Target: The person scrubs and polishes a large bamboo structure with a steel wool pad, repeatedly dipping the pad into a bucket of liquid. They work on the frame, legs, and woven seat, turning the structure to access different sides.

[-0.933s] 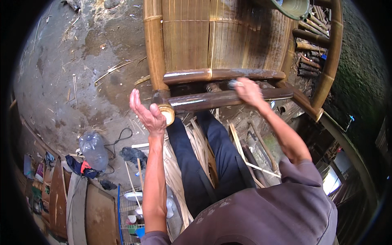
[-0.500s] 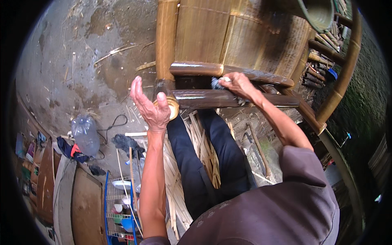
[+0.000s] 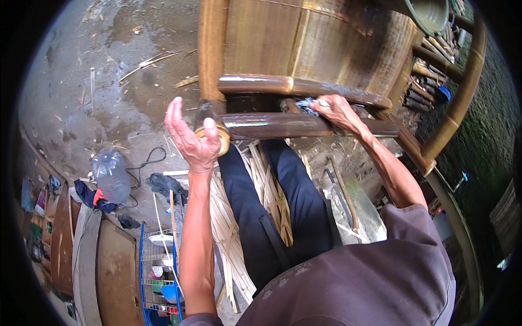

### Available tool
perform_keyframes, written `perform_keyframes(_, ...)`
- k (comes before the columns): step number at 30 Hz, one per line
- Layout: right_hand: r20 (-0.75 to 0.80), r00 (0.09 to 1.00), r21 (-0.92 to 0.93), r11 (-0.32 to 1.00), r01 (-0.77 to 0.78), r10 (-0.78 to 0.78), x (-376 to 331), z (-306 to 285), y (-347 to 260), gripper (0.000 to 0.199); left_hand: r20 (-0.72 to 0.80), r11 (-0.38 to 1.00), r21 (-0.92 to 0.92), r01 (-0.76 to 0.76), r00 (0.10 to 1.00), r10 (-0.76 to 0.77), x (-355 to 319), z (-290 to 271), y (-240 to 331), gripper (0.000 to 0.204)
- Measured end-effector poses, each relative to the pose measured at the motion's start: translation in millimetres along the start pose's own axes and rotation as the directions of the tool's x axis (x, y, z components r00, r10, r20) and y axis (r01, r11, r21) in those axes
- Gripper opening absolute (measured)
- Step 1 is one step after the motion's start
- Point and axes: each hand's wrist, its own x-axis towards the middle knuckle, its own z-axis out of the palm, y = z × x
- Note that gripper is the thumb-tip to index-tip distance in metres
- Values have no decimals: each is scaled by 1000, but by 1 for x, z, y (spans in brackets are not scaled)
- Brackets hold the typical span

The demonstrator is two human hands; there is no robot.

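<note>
A wet, dark bamboo rail (image 3: 272, 125) runs across in front of me. Beyond it lies a shiny brown rail (image 3: 255, 83), at the edge of a piece with a flat bamboo panel (image 3: 261, 43). My right hand (image 3: 341, 113) pinches a crumpled, whitish-blue scrubbing wad (image 3: 305, 105) in the gap between the two rails, right of the middle. My left hand (image 3: 191, 142) is raised with fingers stretched and thumb apart, holding nothing. Its palm side is by the cut, pale end of a bamboo post (image 3: 222, 140); whether it touches is unclear.
Split bamboo strips (image 3: 231, 239) lie under and between my legs. To the left are a clear plastic bag (image 3: 111, 175) and a blue-edged wire rack (image 3: 157, 261). A grey-green bucket (image 3: 429, 16) is at the upper right, above a curved bamboo pole (image 3: 459, 108).
My right hand has moved to the right along the gap with the wad. My left hand keeps its place by the post end, and the whole view has shifted slightly.
</note>
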Motion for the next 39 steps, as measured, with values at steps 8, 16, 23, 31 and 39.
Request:
perform_keyframes(8, 10, 995, -37, 994, 99, -98, 11, 0, 11, 36, 19, 1000, -7, 6, 1000, -6, -2, 1, -3, 57)
perform_keyframes(16, -52, 869, 193, 849, 492, -492, 17, 31, 6, 43, 23, 1000, 9, 28, 999, -28, -1, 1, -4, 59)
perform_keyframes(23, -204, 973, -51, 992, -118, 105, -27, -54, 175, 42, 63, 997, 75, -18, 998, 13, -4, 1, -4, 55)
perform_keyframes(31, -55, 998, -265, 963, -45, 31, -16, -67, 191, 45, 78, 992, 120, -48, 996, 39, 3, 2, 3, 52)
perform_keyframes(39, -224, 968, -191, 979, 70, -113, -19, -73, 243, 46, 86, 990, 137, 16, 996, -27, -4, 0, 0, 51)
